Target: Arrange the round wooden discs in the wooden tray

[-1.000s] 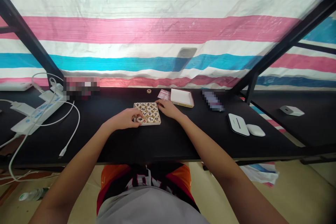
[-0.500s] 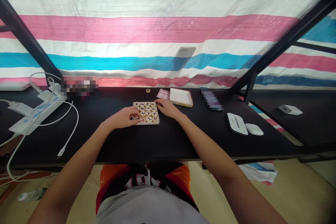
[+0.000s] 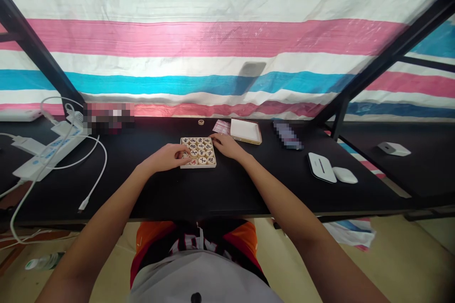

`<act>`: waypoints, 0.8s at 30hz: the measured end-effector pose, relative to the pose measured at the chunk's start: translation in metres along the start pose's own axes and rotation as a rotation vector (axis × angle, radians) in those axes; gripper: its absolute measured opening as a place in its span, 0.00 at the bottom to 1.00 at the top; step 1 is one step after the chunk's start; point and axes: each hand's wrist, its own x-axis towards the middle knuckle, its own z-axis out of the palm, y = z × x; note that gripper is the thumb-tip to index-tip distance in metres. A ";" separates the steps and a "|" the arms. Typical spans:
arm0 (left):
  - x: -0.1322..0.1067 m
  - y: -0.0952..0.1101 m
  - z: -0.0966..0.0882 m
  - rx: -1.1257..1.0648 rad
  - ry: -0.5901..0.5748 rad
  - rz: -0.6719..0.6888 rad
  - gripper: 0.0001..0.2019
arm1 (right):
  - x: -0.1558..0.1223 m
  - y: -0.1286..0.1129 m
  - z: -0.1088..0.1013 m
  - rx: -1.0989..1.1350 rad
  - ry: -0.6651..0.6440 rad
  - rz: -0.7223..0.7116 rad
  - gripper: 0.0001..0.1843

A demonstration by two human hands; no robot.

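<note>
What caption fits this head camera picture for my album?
Left hand and right hand touch a box of round game pieces on a black table.

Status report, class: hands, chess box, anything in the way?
Left hand on xiangqi pieces, left of box. Right hand at its far right corner. Lid, stray piece behind, apart.

We face a pink, white and turquoise striped tarp behind our black counter; tan floor lies beneath.

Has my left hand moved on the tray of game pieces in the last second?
Yes, slightly: the left hand has slid back toward the left edge of the tray.
</note>
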 end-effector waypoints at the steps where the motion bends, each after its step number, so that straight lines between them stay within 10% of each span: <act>1: 0.000 -0.001 0.000 -0.003 0.030 -0.013 0.18 | 0.000 0.000 0.000 0.004 0.001 -0.002 0.15; 9: 0.012 -0.030 -0.017 0.017 0.197 -0.094 0.21 | 0.000 -0.002 -0.003 0.015 -0.022 0.035 0.17; 16: 0.074 -0.084 -0.028 0.159 0.168 -0.193 0.15 | 0.001 -0.005 -0.004 0.017 -0.035 0.047 0.17; 24: 0.138 -0.053 -0.005 0.513 -0.012 -0.098 0.31 | 0.000 -0.005 -0.005 0.048 -0.004 0.067 0.19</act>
